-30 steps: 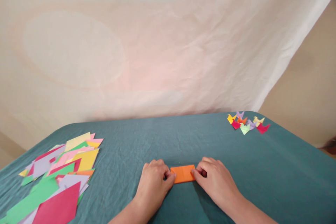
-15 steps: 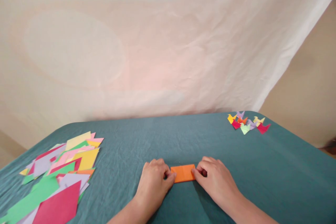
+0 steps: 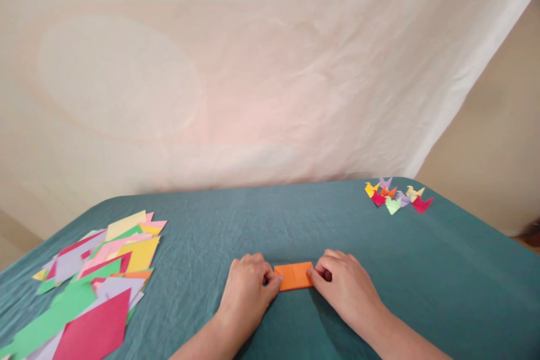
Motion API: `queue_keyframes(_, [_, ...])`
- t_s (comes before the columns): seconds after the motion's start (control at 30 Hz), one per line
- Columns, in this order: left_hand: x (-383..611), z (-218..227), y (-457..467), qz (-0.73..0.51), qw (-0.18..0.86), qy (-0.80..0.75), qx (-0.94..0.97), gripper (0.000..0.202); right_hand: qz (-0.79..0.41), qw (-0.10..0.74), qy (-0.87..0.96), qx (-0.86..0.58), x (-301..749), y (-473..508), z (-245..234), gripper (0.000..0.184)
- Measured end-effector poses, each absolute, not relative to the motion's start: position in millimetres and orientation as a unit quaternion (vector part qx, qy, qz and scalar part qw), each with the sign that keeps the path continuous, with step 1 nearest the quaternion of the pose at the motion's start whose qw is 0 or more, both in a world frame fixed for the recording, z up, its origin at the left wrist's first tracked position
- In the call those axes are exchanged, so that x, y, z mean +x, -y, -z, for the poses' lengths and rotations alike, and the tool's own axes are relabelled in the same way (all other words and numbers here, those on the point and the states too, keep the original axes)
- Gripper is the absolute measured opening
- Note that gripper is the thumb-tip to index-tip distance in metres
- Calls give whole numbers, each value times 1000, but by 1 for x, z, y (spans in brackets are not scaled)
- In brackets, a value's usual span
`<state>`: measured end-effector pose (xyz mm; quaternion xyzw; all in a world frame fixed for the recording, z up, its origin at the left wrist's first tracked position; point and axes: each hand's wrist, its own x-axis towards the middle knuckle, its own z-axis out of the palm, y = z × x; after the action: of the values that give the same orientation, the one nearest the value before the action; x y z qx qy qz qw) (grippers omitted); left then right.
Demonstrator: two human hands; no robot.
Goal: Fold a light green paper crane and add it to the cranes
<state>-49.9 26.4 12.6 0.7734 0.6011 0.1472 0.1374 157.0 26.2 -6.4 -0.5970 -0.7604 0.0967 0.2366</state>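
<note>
Between my two hands, a small orange folded paper (image 3: 294, 277) forms a flat rectangle low over the green cloth, with crease lines across its face. My left hand (image 3: 252, 287) pinches its left end, thumb in front and fingers curled behind. At the right end, my right hand (image 3: 343, 286) grips it the same way. The fingertips behind the paper are partly hidden. I cannot tell whether the paper rests on the cloth or is held just above it.
A table with a green cloth (image 3: 202, 225) spreads before me. Loose coloured paper sheets (image 3: 95, 329) lie heaped at the left. Several small folded paper birds (image 3: 394, 205) stand grouped at the far right. A pale sheet (image 3: 270, 79) hangs behind the table.
Almost nothing differs. Both hands keep their pinch on the orange paper, which appears very slightly higher in view.
</note>
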Motion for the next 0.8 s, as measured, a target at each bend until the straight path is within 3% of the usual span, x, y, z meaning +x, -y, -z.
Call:
queue_keyframes(0.63, [-49, -13, -27, -132, 135, -603, 775, 26, -88, 240, 762, -595, 157, -27, 7, 24])
queue_keyframes(0.8, [-50, -16, -26, -163, 143, -610, 762, 13, -92, 235, 763, -595, 156, -26, 7, 24])
